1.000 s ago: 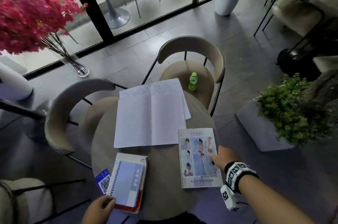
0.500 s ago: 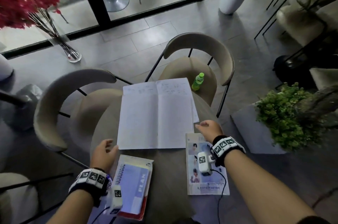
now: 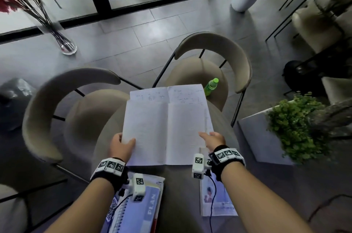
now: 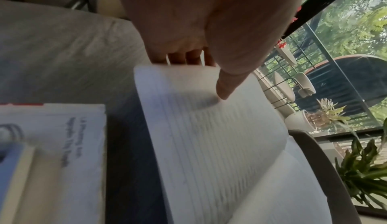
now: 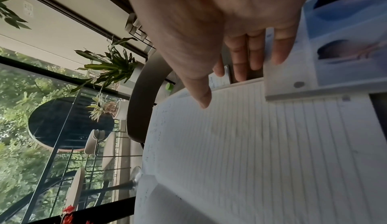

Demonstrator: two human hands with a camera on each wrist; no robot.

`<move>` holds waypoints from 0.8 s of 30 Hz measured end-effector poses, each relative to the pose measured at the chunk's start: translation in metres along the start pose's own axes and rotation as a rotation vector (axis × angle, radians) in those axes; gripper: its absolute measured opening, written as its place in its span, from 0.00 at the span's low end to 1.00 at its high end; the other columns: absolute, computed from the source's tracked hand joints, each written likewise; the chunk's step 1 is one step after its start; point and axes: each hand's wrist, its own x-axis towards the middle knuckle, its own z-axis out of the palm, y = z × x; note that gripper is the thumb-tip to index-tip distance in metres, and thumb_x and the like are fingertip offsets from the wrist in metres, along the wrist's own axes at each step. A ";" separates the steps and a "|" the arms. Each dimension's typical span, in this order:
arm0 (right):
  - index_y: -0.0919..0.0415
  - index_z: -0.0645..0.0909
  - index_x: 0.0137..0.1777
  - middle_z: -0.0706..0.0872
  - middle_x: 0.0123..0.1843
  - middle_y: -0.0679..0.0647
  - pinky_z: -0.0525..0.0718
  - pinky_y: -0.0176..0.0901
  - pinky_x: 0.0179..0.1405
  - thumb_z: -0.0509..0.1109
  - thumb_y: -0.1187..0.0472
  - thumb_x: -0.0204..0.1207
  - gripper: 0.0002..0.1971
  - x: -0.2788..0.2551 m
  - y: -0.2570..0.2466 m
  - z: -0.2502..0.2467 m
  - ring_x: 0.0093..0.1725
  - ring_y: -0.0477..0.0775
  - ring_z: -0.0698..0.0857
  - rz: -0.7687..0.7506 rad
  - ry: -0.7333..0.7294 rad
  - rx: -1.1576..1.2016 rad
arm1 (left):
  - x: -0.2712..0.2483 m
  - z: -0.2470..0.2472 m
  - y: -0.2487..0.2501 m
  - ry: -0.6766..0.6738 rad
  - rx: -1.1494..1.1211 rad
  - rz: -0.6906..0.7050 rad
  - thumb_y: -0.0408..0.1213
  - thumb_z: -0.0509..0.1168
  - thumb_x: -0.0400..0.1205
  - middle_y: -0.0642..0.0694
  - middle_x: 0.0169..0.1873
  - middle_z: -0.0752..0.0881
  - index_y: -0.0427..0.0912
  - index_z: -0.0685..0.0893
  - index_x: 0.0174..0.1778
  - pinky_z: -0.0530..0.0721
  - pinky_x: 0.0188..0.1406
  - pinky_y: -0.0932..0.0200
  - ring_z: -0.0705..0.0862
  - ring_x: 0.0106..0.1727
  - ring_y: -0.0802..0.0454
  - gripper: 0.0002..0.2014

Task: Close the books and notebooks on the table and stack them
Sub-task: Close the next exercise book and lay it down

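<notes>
A large open lined notebook [image 3: 167, 130] lies in the middle of the round table [image 3: 179, 185], on top of a second open notebook [image 3: 167, 94] with handwriting. My left hand [image 3: 123, 140] pinches the left page's edge, thumb on top and fingers underneath [image 4: 199, 75], and that page [image 4: 209, 136] is lifted and curved. My right hand [image 3: 209, 134] is at the right edge with straight fingers [image 5: 247, 53], its thumb over the page [image 5: 272, 144]. A closed spiral "PLAN" notebook [image 3: 141, 211] on a red book lies at the front left. A closed photo book [image 3: 219, 202] lies at the front right.
Two beige chairs [image 3: 213, 46] stand around the table's far side, one with a green bottle [image 3: 211, 86] on its seat. A planter of green plants [image 3: 297, 128] is close on the right. A glass vase of pink flowers [image 3: 64, 42] stands on the floor at the far left.
Both hands moved forward from the closed books to the open notebook's side edges. My left hand took hold of the left page and began lifting it.
</notes>
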 end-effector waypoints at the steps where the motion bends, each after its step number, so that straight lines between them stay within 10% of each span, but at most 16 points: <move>1: 0.63 0.77 0.78 0.84 0.73 0.58 0.83 0.58 0.73 0.82 0.47 0.70 0.39 -0.001 -0.001 0.001 0.70 0.64 0.85 -0.004 -0.006 0.002 | 0.001 -0.002 0.000 0.009 0.006 0.018 0.36 0.74 0.76 0.37 0.53 0.89 0.37 0.82 0.58 0.83 0.52 0.48 0.87 0.51 0.39 0.17; 6: 0.65 0.90 0.50 0.94 0.50 0.57 0.87 0.45 0.48 0.82 0.53 0.73 0.15 -0.008 0.000 0.004 0.49 0.60 0.91 -0.135 -0.061 -0.035 | -0.002 -0.010 -0.005 -0.029 -0.063 0.101 0.35 0.74 0.77 0.42 0.43 0.89 0.41 0.83 0.45 0.86 0.51 0.42 0.89 0.49 0.36 0.06; 10: 0.58 0.76 0.32 0.85 0.34 0.51 0.80 0.44 0.36 0.77 0.56 0.77 0.16 -0.016 -0.011 0.009 0.40 0.59 0.85 -0.260 -0.051 -0.237 | -0.013 -0.016 0.005 -0.045 -0.128 0.145 0.35 0.73 0.78 0.42 0.42 0.90 0.39 0.83 0.45 0.87 0.47 0.45 0.89 0.48 0.39 0.06; 13: 0.59 0.72 0.35 0.79 0.34 0.54 0.73 0.44 0.32 0.73 0.56 0.79 0.16 -0.020 -0.024 0.016 0.38 0.58 0.79 -0.345 -0.091 -0.254 | -0.019 -0.021 0.019 -0.048 -0.169 0.184 0.41 0.74 0.75 0.41 0.42 0.91 0.42 0.83 0.43 0.88 0.47 0.42 0.90 0.46 0.39 0.09; 18: 0.58 0.80 0.66 0.88 0.64 0.55 0.84 0.55 0.67 0.63 0.52 0.85 0.16 -0.038 -0.054 0.029 0.62 0.59 0.86 -0.376 -0.304 -0.040 | -0.027 -0.025 0.048 -0.019 -0.147 0.278 0.40 0.75 0.76 0.44 0.39 0.91 0.42 0.83 0.41 0.88 0.39 0.47 0.89 0.37 0.47 0.08; 24: 0.51 0.77 0.77 0.83 0.76 0.48 0.75 0.60 0.81 0.60 0.48 0.86 0.22 -0.073 -0.066 0.044 0.75 0.54 0.80 -0.399 -0.570 0.185 | -0.060 -0.006 0.083 -0.042 -0.030 0.351 0.41 0.73 0.77 0.50 0.31 0.89 0.47 0.81 0.39 0.78 0.29 0.58 0.87 0.31 0.54 0.07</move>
